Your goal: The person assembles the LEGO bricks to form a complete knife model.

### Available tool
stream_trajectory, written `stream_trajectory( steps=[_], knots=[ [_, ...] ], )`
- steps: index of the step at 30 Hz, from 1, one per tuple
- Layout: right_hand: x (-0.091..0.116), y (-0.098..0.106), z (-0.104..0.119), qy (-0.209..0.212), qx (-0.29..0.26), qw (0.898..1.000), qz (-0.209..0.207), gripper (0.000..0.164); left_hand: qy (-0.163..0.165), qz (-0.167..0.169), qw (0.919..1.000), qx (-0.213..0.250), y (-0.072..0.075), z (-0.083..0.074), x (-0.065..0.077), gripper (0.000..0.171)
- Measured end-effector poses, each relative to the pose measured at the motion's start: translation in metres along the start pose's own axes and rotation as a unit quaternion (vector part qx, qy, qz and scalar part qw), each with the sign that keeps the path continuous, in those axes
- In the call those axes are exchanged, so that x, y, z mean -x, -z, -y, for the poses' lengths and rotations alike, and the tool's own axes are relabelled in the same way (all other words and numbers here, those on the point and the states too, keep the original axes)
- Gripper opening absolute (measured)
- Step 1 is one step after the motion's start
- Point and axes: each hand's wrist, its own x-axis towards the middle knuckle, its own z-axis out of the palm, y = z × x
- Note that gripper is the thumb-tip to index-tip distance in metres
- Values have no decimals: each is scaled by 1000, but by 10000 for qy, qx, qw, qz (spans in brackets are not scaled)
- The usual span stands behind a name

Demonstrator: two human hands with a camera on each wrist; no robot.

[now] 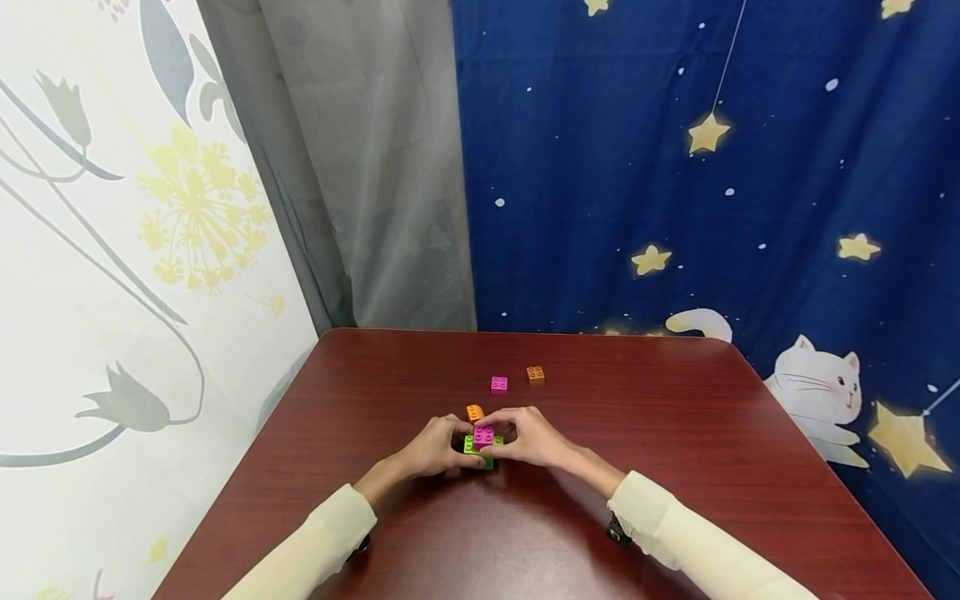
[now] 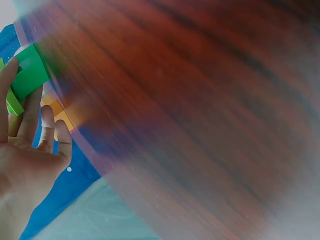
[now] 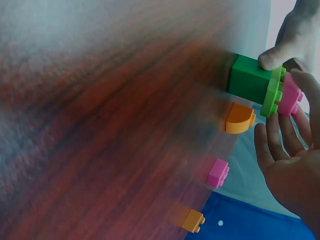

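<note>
A small stack sits on the table between both hands. At its bottom is a dark green block (image 3: 249,79), with a flat light green plate (image 3: 272,95) over it and a pink brick (image 1: 483,435) on top. My left hand (image 1: 433,446) grips the green part from the left side, thumb toward the near side. From the right, my right hand (image 1: 531,435) pinches the pink brick between thumb and index finger. Fingers partly cover the stack. Whether the pink brick is fully pressed down cannot be seen.
Just behind the stack lies a rounded orange brick (image 1: 476,412). Farther back are a loose pink brick (image 1: 499,384) and a loose orange brick (image 1: 535,374). The dark red wooden table (image 1: 637,400) ends at a blue curtain (image 1: 585,208) and a grey curtain (image 1: 397,167).
</note>
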Motion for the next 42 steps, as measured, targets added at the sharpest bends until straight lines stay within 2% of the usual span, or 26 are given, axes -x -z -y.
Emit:
stream_trajectory(
  steps=[4,9,14,19,24,29,36,42],
  knots=[
    [1,-3,-1,-25,-58,9999,-147,34,28,-2,10000,-26,0,0,0,38],
    [1,-5,-1,-280,-40,9994,-215,34,-61,-53,10000,28,0,0,0,40],
    [0,-7,0,-420,-27,9989,-200,36,-55,-148,9996,225,1,0,4,44],
    [0,-8,0,-247,110,9993,-242,37,67,-334,9984,460,2,0,10,47],
    [2,-6,0,-59,60,9995,-316,40,16,-405,9977,543,3,-1,11,44],
    [1,-4,-1,-85,-5,9995,-297,39,-35,-443,9974,559,2,-1,11,41],
    [0,-3,2,-146,44,9997,-187,34,83,-508,9964,676,2,-2,14,38],
    [-1,-1,5,-87,153,9997,-189,33,91,-570,9967,579,4,-1,15,39]
  ],
)
